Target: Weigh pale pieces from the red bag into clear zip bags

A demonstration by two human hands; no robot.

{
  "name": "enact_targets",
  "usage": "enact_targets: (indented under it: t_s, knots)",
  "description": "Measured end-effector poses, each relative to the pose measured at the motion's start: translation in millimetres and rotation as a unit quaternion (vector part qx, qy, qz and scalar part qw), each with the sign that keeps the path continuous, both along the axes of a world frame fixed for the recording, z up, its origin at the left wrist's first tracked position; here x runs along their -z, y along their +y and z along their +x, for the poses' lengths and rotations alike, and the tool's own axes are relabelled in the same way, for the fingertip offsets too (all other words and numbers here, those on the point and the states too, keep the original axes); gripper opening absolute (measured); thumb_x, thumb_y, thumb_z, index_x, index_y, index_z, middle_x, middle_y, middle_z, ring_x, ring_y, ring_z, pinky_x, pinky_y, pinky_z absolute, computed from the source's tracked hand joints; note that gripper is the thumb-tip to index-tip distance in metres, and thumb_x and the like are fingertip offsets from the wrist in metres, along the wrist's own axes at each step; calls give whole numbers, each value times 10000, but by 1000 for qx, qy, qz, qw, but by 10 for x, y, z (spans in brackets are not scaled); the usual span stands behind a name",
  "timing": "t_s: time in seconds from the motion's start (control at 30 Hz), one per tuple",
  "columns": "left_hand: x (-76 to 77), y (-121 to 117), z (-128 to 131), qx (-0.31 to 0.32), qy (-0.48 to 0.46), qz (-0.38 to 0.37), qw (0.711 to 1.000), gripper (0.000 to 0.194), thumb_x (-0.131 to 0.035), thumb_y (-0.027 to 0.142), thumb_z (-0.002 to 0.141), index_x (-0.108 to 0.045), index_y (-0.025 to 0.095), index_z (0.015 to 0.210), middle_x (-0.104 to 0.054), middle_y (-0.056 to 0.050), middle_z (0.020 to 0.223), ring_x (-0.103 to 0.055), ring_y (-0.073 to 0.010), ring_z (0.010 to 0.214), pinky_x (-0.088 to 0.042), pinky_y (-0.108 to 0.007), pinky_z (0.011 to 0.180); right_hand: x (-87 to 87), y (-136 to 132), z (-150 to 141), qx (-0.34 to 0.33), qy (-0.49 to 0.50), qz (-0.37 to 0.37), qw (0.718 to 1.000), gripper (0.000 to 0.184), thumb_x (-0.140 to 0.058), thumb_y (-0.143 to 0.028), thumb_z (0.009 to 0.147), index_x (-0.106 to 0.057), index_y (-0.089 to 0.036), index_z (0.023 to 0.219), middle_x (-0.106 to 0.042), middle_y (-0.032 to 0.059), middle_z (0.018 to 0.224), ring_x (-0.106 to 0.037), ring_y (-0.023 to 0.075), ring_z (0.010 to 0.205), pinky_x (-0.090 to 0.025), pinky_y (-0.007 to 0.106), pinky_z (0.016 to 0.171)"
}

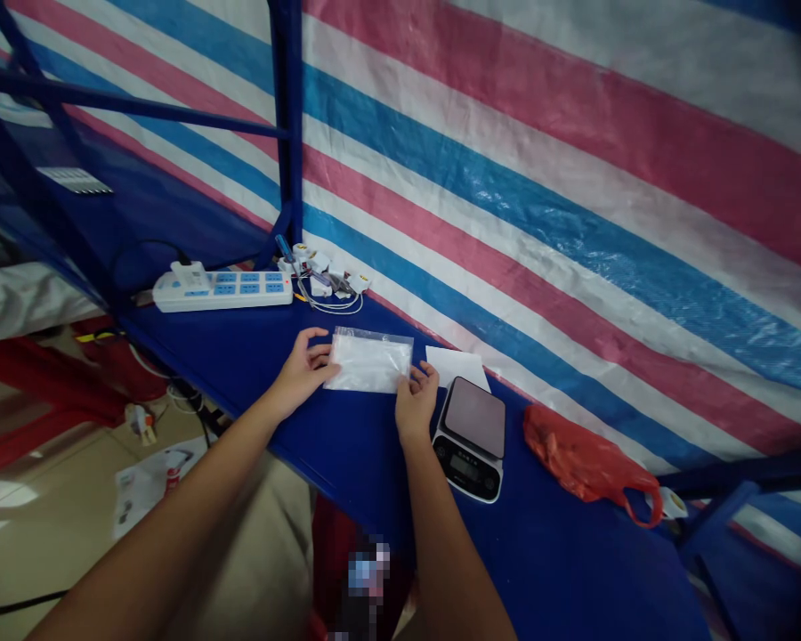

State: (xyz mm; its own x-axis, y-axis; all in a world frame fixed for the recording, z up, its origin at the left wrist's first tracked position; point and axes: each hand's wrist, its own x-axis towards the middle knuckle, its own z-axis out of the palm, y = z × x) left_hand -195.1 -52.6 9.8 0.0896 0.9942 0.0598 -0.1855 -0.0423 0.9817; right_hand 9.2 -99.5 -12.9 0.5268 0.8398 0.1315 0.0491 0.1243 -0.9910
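A clear plastic bag (pixel 368 363) with something flat and white inside lies low over the blue tabletop, roughly level. My left hand (pixel 303 372) grips its left edge, thumb on top and fingers curled behind. At the opposite edge, my right hand (pixel 417 401) pinches the bag between thumb and fingers. What the white content is, I cannot make out. Just right of my right hand sits a digital kitchen scale (pixel 471 438) with a grey plate and black front panel. A white sheet of paper (pixel 455 363) lies behind the scale, partly covered by it.
A white power strip (pixel 223 289) stands at the back left, beside a tangle of chargers and cables (pixel 327 278). A red plastic bag (pixel 584 458) rests on the right of the blue table (pixel 567 570). Striped sheeting (pixel 507 205) hangs behind, next to a blue metal post (pixel 287 116).
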Motion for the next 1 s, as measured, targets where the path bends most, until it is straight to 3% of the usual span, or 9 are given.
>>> enact_targets:
  t_s: [0.07,0.23,0.33,0.43,0.53,0.63,0.73,0.87,1.0]
  knots:
    - [-9,1,-8,26,9,-5,1000,702,-838,290,562,-429,254,1130,-691,10,989,-647,-126,768,-529,-294,764,-13,28,20,27,8,-8,1000,476,-648,-306,821,-442,-223,1243,-632,129,1270,-683,147,852,-551,304,785]
    - [-1,31,-39,76,100,18,992,453,-835,354,630,-605,208,992,-690,10,825,-652,-146,766,-535,-298,751,-45,106,53,69,23,-13,997,436,-640,-366,848,-449,-213,1209,-573,192,1393,-700,201,1015,-563,375,907]
    - [37,173,-41,51,106,4,993,510,-838,378,620,-657,196,1060,-737,-36,927,-688,-183,832,-555,-342,807,-75,106,33,75,32,-9,997,405,-557,-388,904,-432,-201,1241,-507,220,1452,-675,225,1128,-548,406,964]
    - [66,462,24,1,149,-5,989,568,-828,343,604,-679,172,1125,-749,-77,987,-706,-215,878,-558,-372,858,-123,58,-15,80,-5,-8,997,419,-516,-379,932,-424,-191,1295,-509,218,1440,-624,248,1244,-525,411,1009]
    - [51,775,171,-55,245,8,968,517,-787,279,640,-708,156,1136,-751,-103,1019,-710,-237,920,-547,-385,905,-173,-25,-72,73,-58,-6,996,426,-484,-380,957,-439,-175,1328,-542,214,1401,-591,261,1291,-507,418,1033]
    - [14,914,325,-81,327,28,941,496,-754,274,709,-704,157,1189,-748,-123,1094,-710,-255,956,-539,-409,946,-203,-115,-139,34,-81,-4,996,437,-456,-389,985,-454,-162,1358,-551,208,1397,-578,263,1302,-486,441,1060]
    - [3,814,388,-97,359,74,925,543,-721,345,785,-657,161,1293,-711,-140,1220,-698,-264,1010,-535,-405,965,-216,-180,-213,-9,-107,12,994,448,-440,-382,1003,-455,-153,1388,-527,206,1434,-552,257,1325,-472,444,1077]
    - [-14,545,282,-141,365,161,906,589,-656,410,853,-568,184,1389,-579,-147,1429,-622,-285,1179,-531,-393,964,-214,-208,-287,-34,-151,32,987,408,-454,-338,1000,-485,-162,1366,-561,190,1404,-566,255,1290,-479,453,1063]
    - [-153,473,129,-154,418,201,873,498,-618,403,861,-605,161,1295,-626,-152,1308,-586,-312,1199,-462,-456,1059,-188,-203,-296,-46,-179,25,982,355,-454,-329,994,-533,-165,1299,-612,175,1311,-613,256,1181,-501,457,1009]
